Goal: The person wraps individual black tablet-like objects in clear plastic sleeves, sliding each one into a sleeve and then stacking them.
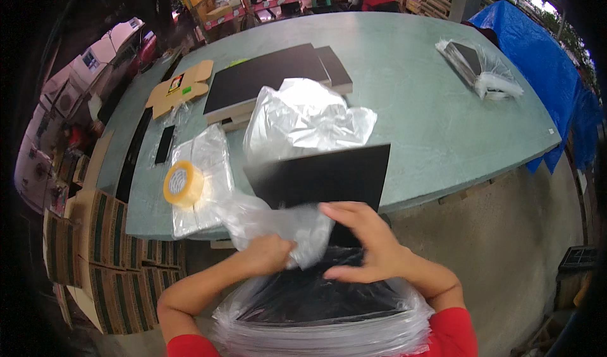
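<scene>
My left hand (269, 254) is closed on a clear plastic bag (297, 227), which is partly smeared by motion. To the right of the bag, my right hand (373, 243) has its thumb and fingers spread apart; its upper fingertips reach the bag's edge, and I cannot tell if they touch it. Just beyond both hands, a flat black board (329, 173) lies at the table's near edge, partly covered by the bag. Below my hands, close to my body, sits a stack of black boards in clear plastic (322, 319).
On the green table (430, 104) a yellowish tape roll (183, 183) rests on flat plastic bags (218, 145). Crumpled plastic (310, 120) lies before stacked black boards (265, 75). A cardboard piece (180, 88) is left, a wrapped bundle (477, 69) right. Cartons (107, 262) stand lower left.
</scene>
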Demonstrator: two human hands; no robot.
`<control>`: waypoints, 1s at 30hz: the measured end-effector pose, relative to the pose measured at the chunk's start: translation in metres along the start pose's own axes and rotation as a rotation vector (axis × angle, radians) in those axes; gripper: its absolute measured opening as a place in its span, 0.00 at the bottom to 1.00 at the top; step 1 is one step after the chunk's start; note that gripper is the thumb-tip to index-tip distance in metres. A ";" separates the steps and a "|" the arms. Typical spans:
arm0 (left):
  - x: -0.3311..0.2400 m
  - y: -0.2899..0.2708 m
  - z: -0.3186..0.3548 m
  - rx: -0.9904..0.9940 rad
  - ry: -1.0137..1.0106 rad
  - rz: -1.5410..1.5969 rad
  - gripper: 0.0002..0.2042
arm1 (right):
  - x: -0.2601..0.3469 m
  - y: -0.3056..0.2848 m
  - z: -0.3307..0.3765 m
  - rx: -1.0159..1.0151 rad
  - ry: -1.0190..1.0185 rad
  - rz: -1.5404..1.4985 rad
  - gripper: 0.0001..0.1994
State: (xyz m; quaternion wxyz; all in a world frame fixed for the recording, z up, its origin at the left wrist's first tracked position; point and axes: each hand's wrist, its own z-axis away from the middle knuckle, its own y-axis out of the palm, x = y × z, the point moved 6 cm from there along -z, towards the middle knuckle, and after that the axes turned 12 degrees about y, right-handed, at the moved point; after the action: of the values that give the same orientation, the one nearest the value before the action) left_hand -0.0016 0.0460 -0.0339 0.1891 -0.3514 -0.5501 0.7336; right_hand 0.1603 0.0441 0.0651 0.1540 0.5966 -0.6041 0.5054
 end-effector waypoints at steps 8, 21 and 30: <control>0.016 -0.016 0.019 -0.349 -0.636 1.400 0.21 | -0.103 -0.009 -0.005 0.001 0.754 -1.226 0.18; 0.064 -0.007 0.035 -0.751 -0.499 0.671 0.18 | -0.152 0.025 0.026 0.139 0.845 -0.702 0.09; -0.029 -0.038 -0.032 -0.759 0.066 0.766 0.14 | -0.114 0.048 0.016 0.166 0.825 -0.952 0.17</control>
State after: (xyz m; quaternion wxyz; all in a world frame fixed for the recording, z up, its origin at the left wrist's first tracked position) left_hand 0.0374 0.0610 0.0060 -0.2149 -0.5932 -0.6028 0.4884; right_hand 0.1524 0.0847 -0.0522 0.5352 0.5658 -0.1221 0.6152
